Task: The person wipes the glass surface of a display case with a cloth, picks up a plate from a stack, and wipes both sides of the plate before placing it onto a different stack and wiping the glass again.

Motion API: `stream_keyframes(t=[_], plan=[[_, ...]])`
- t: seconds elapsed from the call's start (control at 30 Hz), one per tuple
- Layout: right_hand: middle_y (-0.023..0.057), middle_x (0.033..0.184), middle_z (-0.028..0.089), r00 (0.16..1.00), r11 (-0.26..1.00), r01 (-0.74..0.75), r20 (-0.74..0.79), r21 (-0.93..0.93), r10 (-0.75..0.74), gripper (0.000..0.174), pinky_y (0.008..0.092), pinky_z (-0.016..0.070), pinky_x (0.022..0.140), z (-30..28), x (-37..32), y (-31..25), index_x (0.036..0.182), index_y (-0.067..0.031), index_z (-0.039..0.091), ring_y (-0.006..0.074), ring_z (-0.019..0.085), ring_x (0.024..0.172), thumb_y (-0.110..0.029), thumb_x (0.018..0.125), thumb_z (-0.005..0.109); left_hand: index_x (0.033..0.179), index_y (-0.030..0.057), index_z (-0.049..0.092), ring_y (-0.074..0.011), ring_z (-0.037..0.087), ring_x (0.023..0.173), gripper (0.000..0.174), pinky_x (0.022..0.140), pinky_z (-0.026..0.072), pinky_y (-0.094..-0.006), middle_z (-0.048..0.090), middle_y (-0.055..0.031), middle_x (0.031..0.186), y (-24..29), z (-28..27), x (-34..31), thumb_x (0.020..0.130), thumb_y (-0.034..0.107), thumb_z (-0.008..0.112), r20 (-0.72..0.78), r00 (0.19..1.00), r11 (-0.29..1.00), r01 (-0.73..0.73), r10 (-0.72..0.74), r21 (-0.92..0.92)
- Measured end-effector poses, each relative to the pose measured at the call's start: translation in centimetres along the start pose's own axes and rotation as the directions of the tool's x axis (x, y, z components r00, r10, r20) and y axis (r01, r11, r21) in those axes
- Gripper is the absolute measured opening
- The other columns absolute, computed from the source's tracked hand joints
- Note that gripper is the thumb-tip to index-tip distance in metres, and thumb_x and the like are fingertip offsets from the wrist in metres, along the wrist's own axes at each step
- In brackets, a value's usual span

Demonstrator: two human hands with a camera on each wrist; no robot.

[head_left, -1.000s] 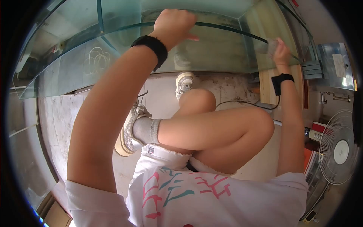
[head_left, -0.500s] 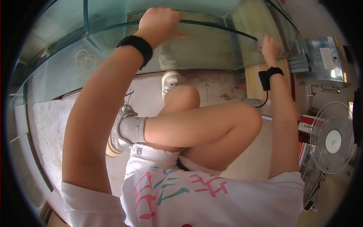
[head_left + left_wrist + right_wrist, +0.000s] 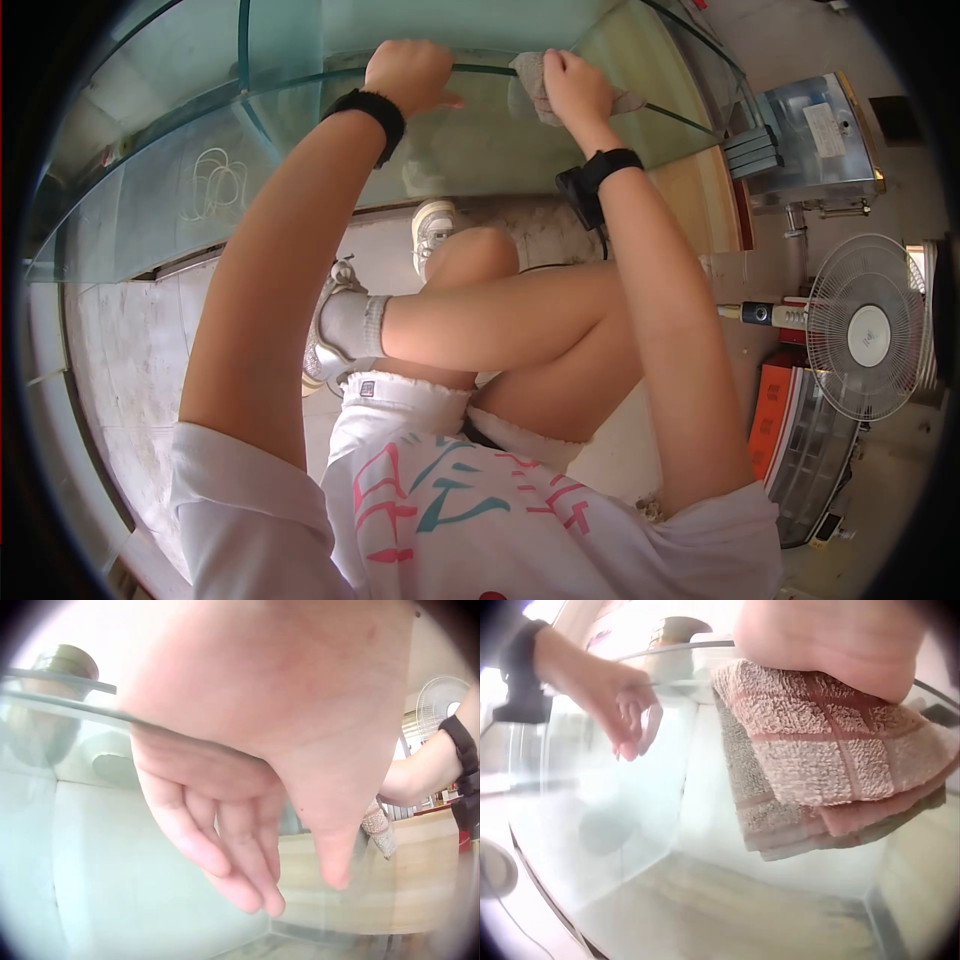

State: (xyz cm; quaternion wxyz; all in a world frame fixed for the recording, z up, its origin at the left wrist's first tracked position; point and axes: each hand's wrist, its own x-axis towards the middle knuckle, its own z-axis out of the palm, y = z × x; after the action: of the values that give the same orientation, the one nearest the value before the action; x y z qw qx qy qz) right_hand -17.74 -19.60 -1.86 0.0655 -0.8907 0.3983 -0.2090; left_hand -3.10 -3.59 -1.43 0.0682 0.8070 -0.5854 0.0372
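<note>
A large glass tank [image 3: 300, 165] stands in front of the person, its top edge crossing the head view. Draped over that edge is the left hand [image 3: 410, 75]; in the left wrist view its loose fingers [image 3: 240, 832] hang on one side of the pane and the thumb points down on the other. To its right, the right hand [image 3: 580, 90] grips a folded pinkish-beige checked towel [image 3: 802, 742], which straddles the same edge. The right fingers are largely hidden behind the towel in the right wrist view. Both wrists wear black straps.
A pale wooden board [image 3: 715, 190] and a metal box [image 3: 815, 140] stand at the right. Beyond the right arm is a white fan [image 3: 868, 335], near an orange box [image 3: 770, 410]. A coiled pale tube [image 3: 215, 185] shows through the glass. The person's bent legs are below the tank.
The right hand has slid left along the glass edge with the towel, from the tank's right end toward the left hand. The left hand stays over the edge while the head view shifts.
</note>
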Motion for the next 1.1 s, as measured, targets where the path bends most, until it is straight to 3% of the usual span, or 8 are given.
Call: stream_keyframes(t=[0.13, 0.33, 0.43, 0.47, 0.6, 0.87, 1.03, 1.1], plan=[[0.0172, 0.09, 0.066, 0.996, 0.994, 0.084, -0.035, 0.071, -0.082, 0.045, 0.0474, 0.0465, 0.075, 0.3, -0.3, 2.0, 0.097, -0.0143, 0.067, 0.0403, 0.06, 0.088, -0.046, 0.091, 0.035, 0.094, 0.0094, 0.062, -0.0279, 0.065, 0.079, 0.041, 0.068, 0.0506, -0.0383, 0.066, -0.0085, 0.081, -0.9, 1.1, -0.4, 0.074, 0.044, 0.07, -0.126, 0.991, 0.996, -0.064, 0.056, -0.066], [0.0188, 0.084, 0.065, 0.974, 0.957, 0.198, -0.07, -0.213, -0.217, 0.047, 0.0514, 0.0457, 0.069, 1.5, 3.0, 10.9, 0.094, -0.0138, 0.067, 0.0423, 0.06, 0.078, -0.044, 0.092, 0.031, 0.114, 0.0137, 0.055, -0.0309, 0.064, 0.081, 0.055, 0.07, 0.0497, -0.0412, 0.066, -0.0123, 0.084, -0.4, 0.2, -0.3, 0.072, 0.045, 0.07, 0.007, 1.0, 0.997, -0.027, 0.027, -0.068], [0.0191, 0.087, 0.065, 0.943, 0.942, 0.261, -0.152, -0.211, -0.296, 0.046, 0.0488, 0.0458, 0.071, 0.7, 3.9, 16.1, 0.097, -0.0139, 0.067, 0.0419, 0.06, 0.082, -0.039, 0.095, 0.028, 0.097, 0.007, 0.06, -0.0297, 0.065, 0.081, 0.042, 0.075, 0.0491, -0.0404, 0.067, -0.0125, 0.08, 0.9, -1.9, -0.7, 0.073, 0.04, 0.07, 0.061, 0.997, 0.997, 0.05, -0.047, -0.059], [0.019, 0.085, 0.065, 0.927, 0.946, 0.264, -0.223, -0.189, -0.303, 0.046, 0.05, 0.0453, 0.069, 0.2, 3.9, 17.5, 0.095, -0.0141, 0.067, 0.0424, 0.06, 0.08, -0.04, 0.094, 0.028, 0.099, 0.0051, 0.057, -0.0318, 0.065, 0.074, 0.041, 0.065, 0.0501, -0.0415, 0.065, -0.0142, 0.075, 0.9, -1.9, -0.5, 0.074, 0.036, 0.069, 0.042, 0.999, 0.999, 0.022, -0.02, -0.044], [0.018, 0.087, 0.065, 0.869, 0.927, 0.336, -0.325, -0.167, -0.374, 0.046, 0.0492, 0.045, 0.068, -0.4, 5.1, 23.0, 0.095, -0.0149, 0.067, 0.0422, 0.059, 0.081, -0.036, 0.095, 0.026, 0.098, 0.005, 0.058, -0.0317, 0.064, 0.076, 0.042, 0.067, 0.0494, -0.0412, 0.065, -0.0146, 0.075, 1.3, -2.5, -1.0, 0.073, 0.037, 0.07, 0.024, 1.0, 0.999, 0.019, -0.018, -0.051], [0.0168, 0.094, 0.066, 0.914, 0.954, 0.209, -0.304, -0.214, -0.268, 0.047, 0.0459, 0.0468, 0.075, -2.2, 5.5, 27.8, 0.104, -0.0153, 0.066, 0.0401, 0.06, 0.09, -0.037, 0.093, 0.026, 0.098, 0.0074, 0.06, -0.0298, 0.064, 0.075, 0.04, 0.065, 0.0485, -0.0399, 0.067, -0.0106, 0.078, 1.9, -2.3, -0.4, 0.071, 0.034, 0.073, 0.066, 0.992, 0.988, 0.11, -0.103, -0.106], [0.0191, 0.097, 0.065, 0.886, 0.942, 0.259, -0.335, -0.211, -0.319, 0.052, 0.0425, 0.0465, 0.079, -2.0, 7.1, 32.5, 0.107, -0.013, 0.066, 0.0391, 0.06, 0.095, -0.039, 0.094, 0.023, 0.097, 0.0073, 0.061, -0.0286, 0.064, 0.076, 0.042, 0.065, 0.0483, -0.0386, 0.067, -0.0105, 0.08, 2.8, -1.9, -0.9, 0.068, 0.034, 0.076, -0.075, 0.996, 0.999, 0.042, -0.042, -0.005], [0.0182, 0.102, 0.064, 0.936, 0.973, 0.101, -0.311, -0.207, -0.164, 0.05, 0.0431, 0.0458, 0.082, -2.0, 7.2, 32.2, 0.111, -0.0168, 0.064, 0.0386, 0.058, 0.098, -0.039, 0.094, 0.023, 0.095, 0.0071, 0.062, -0.0285, 0.064, 0.077, 0.041, 0.065, 0.0482, -0.0386, 0.067, -0.0103, 0.081, 2.4, -1.5, -0.7, 0.069, 0.035, 0.076, -0.076, 0.997, 1.0, 0.029, -0.028, 0.012]])
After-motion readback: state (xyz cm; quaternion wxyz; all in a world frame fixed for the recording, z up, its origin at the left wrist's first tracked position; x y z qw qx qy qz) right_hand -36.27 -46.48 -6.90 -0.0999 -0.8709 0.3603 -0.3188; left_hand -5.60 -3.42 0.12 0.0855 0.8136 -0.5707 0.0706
